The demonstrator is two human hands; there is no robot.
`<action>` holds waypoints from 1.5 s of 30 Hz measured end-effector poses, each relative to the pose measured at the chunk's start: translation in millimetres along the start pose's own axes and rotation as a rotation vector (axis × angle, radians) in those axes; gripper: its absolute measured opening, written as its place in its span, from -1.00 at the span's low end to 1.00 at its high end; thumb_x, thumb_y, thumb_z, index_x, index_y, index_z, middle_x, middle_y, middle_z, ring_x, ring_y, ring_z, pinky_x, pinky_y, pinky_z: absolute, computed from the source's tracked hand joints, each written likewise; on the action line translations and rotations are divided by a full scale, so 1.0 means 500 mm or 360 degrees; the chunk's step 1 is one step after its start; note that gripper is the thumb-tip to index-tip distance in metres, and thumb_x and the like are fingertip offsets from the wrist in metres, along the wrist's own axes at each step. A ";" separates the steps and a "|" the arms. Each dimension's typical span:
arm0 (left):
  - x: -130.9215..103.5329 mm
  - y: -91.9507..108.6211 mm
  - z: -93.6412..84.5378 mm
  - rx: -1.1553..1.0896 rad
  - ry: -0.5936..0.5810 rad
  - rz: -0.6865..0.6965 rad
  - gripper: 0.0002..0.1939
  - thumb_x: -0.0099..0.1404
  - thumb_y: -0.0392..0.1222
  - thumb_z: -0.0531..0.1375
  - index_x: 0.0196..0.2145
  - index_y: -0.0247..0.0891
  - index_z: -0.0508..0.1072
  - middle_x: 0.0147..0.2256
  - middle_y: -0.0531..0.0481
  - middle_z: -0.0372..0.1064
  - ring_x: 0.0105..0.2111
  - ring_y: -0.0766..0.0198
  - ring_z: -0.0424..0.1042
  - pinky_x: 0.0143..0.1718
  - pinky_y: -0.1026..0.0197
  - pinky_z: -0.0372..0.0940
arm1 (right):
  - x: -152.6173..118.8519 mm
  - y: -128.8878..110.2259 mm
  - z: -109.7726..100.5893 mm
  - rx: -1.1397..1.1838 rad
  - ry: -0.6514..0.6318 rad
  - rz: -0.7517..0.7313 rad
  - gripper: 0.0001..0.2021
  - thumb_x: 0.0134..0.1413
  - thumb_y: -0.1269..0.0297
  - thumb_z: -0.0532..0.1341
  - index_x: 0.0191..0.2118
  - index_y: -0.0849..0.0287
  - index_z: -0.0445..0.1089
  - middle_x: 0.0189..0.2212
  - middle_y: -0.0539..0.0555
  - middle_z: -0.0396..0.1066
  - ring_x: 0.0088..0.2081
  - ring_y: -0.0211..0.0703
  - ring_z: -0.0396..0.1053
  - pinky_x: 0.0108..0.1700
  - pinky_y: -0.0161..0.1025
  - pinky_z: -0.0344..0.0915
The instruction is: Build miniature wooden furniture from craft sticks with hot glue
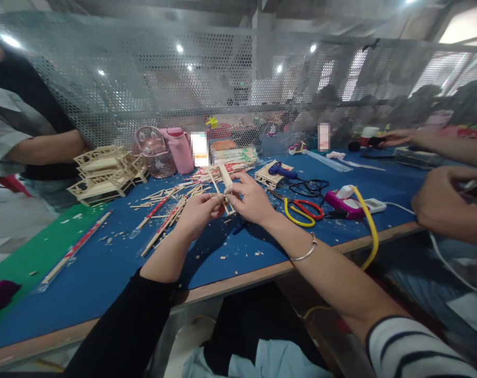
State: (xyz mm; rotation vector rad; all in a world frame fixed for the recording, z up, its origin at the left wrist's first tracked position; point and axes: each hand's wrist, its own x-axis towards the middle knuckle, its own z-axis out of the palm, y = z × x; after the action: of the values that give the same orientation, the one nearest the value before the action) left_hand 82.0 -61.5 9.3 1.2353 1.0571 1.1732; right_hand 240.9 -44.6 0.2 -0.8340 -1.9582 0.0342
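Above the blue table (268, 252), both hands meet at a small frame of pale wooden sticks (225, 177). My left hand (199, 212) is closed, its fingertips pinching the frame's lower left side. From the other side my right hand (252, 199) grips the frame's right part between thumb and fingers. The fingers hide some of the frame's joints. Loose wooden sticks (175, 212) lie to the left of my left hand. Behind my right hand stands another small stick piece (268, 176), with a blue glue gun (281, 170) lying against it.
Scissors (301, 210) and a purple power strip (344, 205) with a yellow cord lie on the right. A stick-built model house (104, 173) and a pink bottle (179, 151) stand at the back left. Another person's hand (447, 202) is at the far right; someone stands at left.
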 end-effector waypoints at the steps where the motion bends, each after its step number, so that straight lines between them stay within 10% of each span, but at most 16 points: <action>1: 0.000 0.001 0.000 0.0010 -0.0007 0.0013 -0.68 -0.10 -0.06 0.36 -0.49 -0.36 0.45 -0.55 0.06 0.29 -0.54 0.44 0.27 -0.39 0.32 0.28 | 0.000 0.000 0.000 0.0008 0.0006 0.0001 -0.88 0.01 0.37 0.15 -0.35 0.13 0.44 -0.09 0.12 0.29 -0.02 -0.07 0.25 0.03 -0.09 0.23; 16: 0.012 -0.020 -0.001 0.0326 0.0274 0.0168 -0.35 -0.08 -0.26 0.32 0.02 -0.27 0.32 -0.21 -0.09 0.39 -0.40 0.34 0.37 -0.38 0.26 0.27 | 0.021 0.039 -0.011 0.0500 0.0606 0.0498 -0.86 0.02 0.24 0.15 -0.41 0.20 0.37 -0.39 0.04 0.36 -0.32 -0.22 0.27 -0.19 -0.25 0.24; 19: 0.008 -0.019 -0.004 0.0741 0.0649 0.0686 -0.50 0.05 -0.22 0.25 0.00 -0.25 0.38 -0.19 -0.09 0.35 -0.35 0.31 0.34 -0.30 0.22 0.28 | 0.021 0.027 -0.009 0.1046 0.0358 0.0676 -0.79 -0.04 0.14 0.21 -0.42 0.20 0.36 -0.52 -0.05 0.27 -0.47 -0.33 0.19 -0.38 -0.34 0.17; 22: -0.005 -0.011 0.003 0.0906 0.0570 0.1166 -0.66 0.19 -0.13 0.17 -0.07 -0.23 0.46 -0.25 -0.06 0.37 -0.26 0.26 0.34 -0.19 0.20 0.27 | 0.018 0.002 0.002 0.1728 -0.0173 0.0910 -0.71 -0.15 0.06 0.30 -0.44 0.21 0.34 -0.61 -0.12 0.17 -0.59 -0.41 0.07 -0.53 -0.39 0.03; 29: -0.005 -0.016 0.014 0.0487 0.0208 0.1111 -0.70 0.16 -0.08 0.22 -0.17 -0.25 0.53 -0.26 -0.06 0.42 -0.24 0.24 0.38 -0.13 0.17 0.27 | 0.012 -0.025 0.024 0.2343 -0.0436 0.1106 -0.68 -0.23 0.14 0.38 -0.46 0.22 0.28 -0.63 -0.14 0.19 -0.60 -0.45 0.09 -0.53 -0.43 0.06; 34: -0.004 -0.017 0.017 0.0271 0.0156 0.0878 -0.69 0.11 -0.03 0.26 -0.25 -0.28 0.53 -0.28 -0.06 0.42 -0.31 0.29 0.37 -0.27 0.25 0.29 | 0.004 -0.012 -0.004 0.1778 -0.0443 0.1086 -0.67 -0.15 0.03 0.31 -0.42 0.21 0.29 -0.56 -0.10 0.27 -0.60 -0.43 0.14 -0.53 -0.41 0.08; 39: -0.006 -0.013 0.020 0.0122 0.0066 0.0732 -0.65 0.12 0.08 0.22 -0.36 -0.31 0.48 -0.48 0.03 0.36 -0.52 0.40 0.30 -0.44 0.31 0.26 | -0.056 0.051 -0.124 -0.0044 -0.0323 0.0976 -0.76 0.01 0.17 0.20 -0.22 0.20 0.37 -0.40 0.08 0.42 -0.37 -0.19 0.35 -0.29 -0.26 0.22; 42: -0.009 -0.010 0.022 0.0192 0.0040 0.0793 -0.64 0.15 0.10 0.19 -0.45 -0.31 0.43 -0.52 0.05 0.32 -0.54 0.42 0.28 -0.46 0.33 0.23 | -0.101 0.103 -0.196 -0.0952 -0.0689 0.1146 -0.73 0.00 0.21 0.19 -0.20 0.29 0.38 -0.26 0.29 0.45 -0.21 0.06 0.39 -0.24 -0.17 0.21; 45: -0.014 -0.009 0.026 0.0196 0.0003 0.0778 -0.62 0.17 0.12 0.16 -0.45 -0.31 0.40 -0.51 0.05 0.31 -0.54 0.41 0.28 -0.46 0.32 0.23 | -0.128 0.137 -0.228 -0.0992 -0.0974 0.1060 -0.66 0.07 0.16 0.13 -0.08 0.24 0.36 -0.17 0.28 0.45 -0.15 0.08 0.40 -0.22 -0.19 0.21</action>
State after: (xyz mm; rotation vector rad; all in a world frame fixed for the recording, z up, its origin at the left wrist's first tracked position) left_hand 94.5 -69.9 5.6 1.6485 0.8602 1.4914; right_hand 386.6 -63.6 -13.4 -2.0608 -2.1697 0.0809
